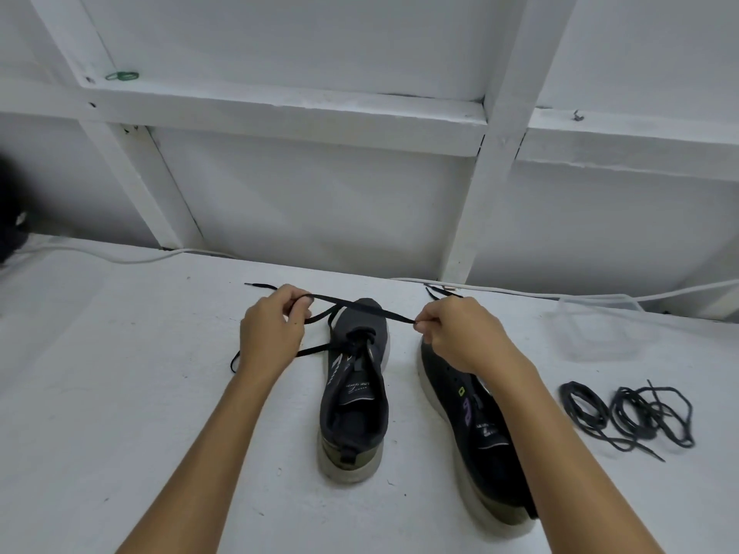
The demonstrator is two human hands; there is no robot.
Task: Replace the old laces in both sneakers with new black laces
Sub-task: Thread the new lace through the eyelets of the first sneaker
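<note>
In the head view, we held a black lace (360, 307) stretched above the toe of the left sneaker (354, 393), which stood in the middle of the white table (140, 393) with its toe pointing to the far side. Our left hand (274, 325) had the fingers curled around the lace, and our right hand (456, 333) pinched it between thumb and fingertip at the other end of the tight part. From the left hand the lace went back down to the lowest eyelets of this sneaker, and loose parts of it lay on the table to the left and to the far side.

The right sneaker (476, 429) stood just beside, partly under our right forearm; whether it had a lace we could not tell. Two bundles of dark laces (628, 413) lay on the right, well apart from the sneakers, and a clear box (600, 325) stood farther behind them.

We judged that the step was lacing the left sneaker, still at its beginning. To do it well, we should keep the lace flat without twist, make both ends equal before crossing, and pull evenly through every pair of eyelets.
</note>
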